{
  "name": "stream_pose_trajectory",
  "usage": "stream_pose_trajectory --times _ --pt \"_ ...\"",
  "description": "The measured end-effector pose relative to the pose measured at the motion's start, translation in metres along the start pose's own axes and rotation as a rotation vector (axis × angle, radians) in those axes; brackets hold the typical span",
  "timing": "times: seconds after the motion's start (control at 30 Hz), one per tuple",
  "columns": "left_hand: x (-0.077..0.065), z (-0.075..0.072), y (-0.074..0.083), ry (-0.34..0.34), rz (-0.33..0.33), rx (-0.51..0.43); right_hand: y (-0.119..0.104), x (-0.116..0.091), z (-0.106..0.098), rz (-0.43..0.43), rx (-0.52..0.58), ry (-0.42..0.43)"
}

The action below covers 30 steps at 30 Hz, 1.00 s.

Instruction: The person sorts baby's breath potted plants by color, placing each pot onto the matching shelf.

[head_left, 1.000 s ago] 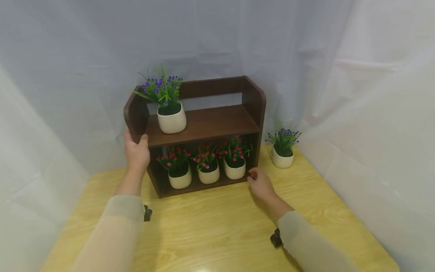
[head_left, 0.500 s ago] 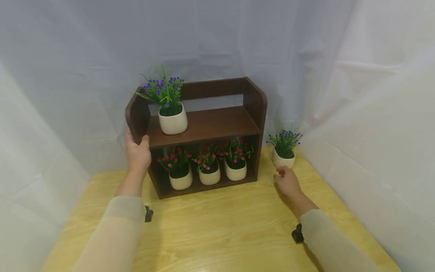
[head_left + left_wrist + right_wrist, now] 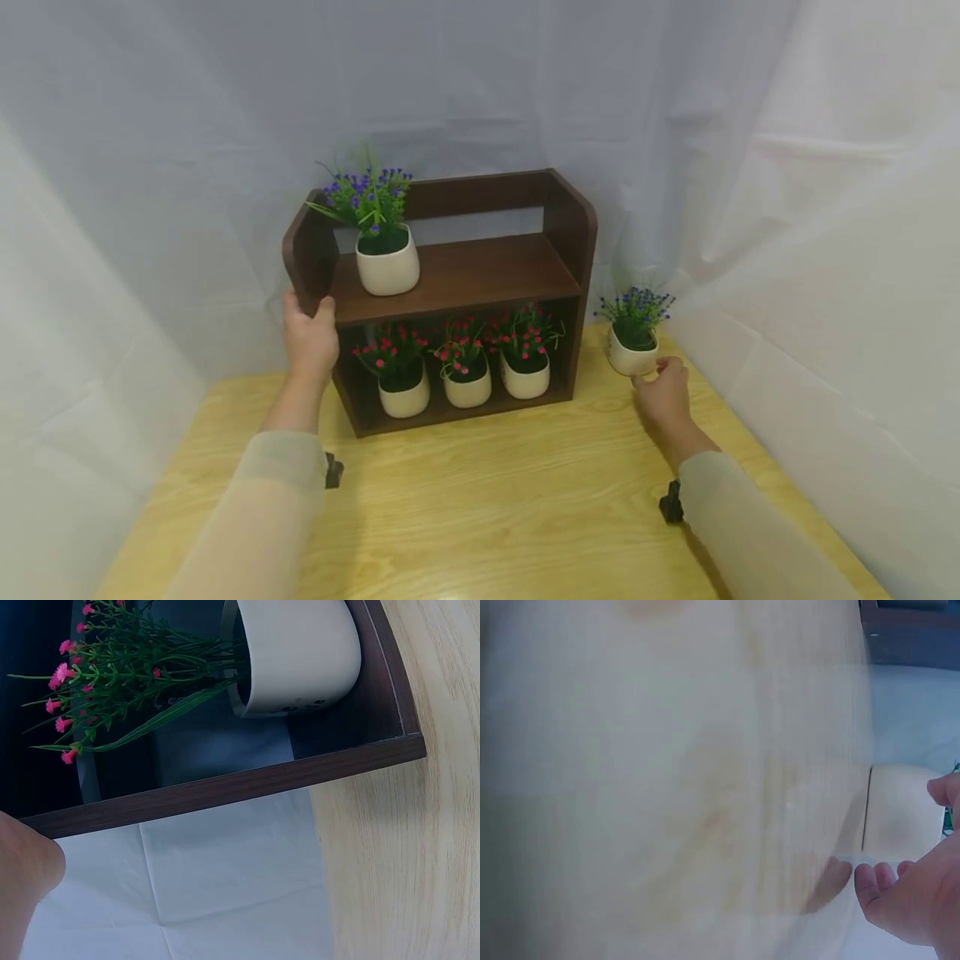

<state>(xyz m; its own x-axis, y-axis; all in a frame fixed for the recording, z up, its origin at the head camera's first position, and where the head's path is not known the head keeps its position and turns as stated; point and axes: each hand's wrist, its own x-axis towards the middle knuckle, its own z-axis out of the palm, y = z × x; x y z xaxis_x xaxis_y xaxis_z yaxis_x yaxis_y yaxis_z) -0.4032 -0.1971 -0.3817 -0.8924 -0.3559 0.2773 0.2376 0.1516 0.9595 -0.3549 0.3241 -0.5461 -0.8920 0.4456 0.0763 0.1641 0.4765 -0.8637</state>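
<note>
My left hand [image 3: 311,342] grips the left side panel of a dark brown two-tier shelf [image 3: 495,273], thumb on its front edge. In the left wrist view only part of that hand [image 3: 26,870] shows, beside the panel. My right hand [image 3: 666,398] is at the front of a white pot of purple flowers [image 3: 632,358], which stands on the table right of the shelf. In the right wrist view the thumb overlaps the white pot [image 3: 901,814], and the spread fingers [image 3: 868,883] lie close beside it.
A second potted purple-flowered plant [image 3: 388,268] stands at the left of the upper tier. Three white pots with red flowers, among them the middle one [image 3: 468,388], line the lower tier. White sheeting [image 3: 847,275] rises around the wooden table [image 3: 480,500].
My right hand has moved right from the shelf's lower right corner to the purple-flowered pot on the table. The left hand has stayed on the shelf's side.
</note>
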Motion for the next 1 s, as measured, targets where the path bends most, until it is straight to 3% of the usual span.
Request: stream_pose_trajectory --times 0.2,0.47,0.67,1.0 --pt "0.001 0.001 -0.001 0.017 0.003 0.003 -0.008 0.016 -0.001 0.026 0.009 -0.003" --pt "0.0 0.001 -0.001 0.008 -0.004 -0.002 -0.013 0.049 -0.005 -0.017 -0.111 -0.092" --pt "-0.003 0.003 0.002 0.012 0.017 -0.015 -0.007 0.059 -0.005 -0.012 -0.103 -0.142" --pt "-0.003 0.001 0.0 0.019 0.016 0.008 0.002 0.064 0.003 -0.019 -0.05 -0.121"
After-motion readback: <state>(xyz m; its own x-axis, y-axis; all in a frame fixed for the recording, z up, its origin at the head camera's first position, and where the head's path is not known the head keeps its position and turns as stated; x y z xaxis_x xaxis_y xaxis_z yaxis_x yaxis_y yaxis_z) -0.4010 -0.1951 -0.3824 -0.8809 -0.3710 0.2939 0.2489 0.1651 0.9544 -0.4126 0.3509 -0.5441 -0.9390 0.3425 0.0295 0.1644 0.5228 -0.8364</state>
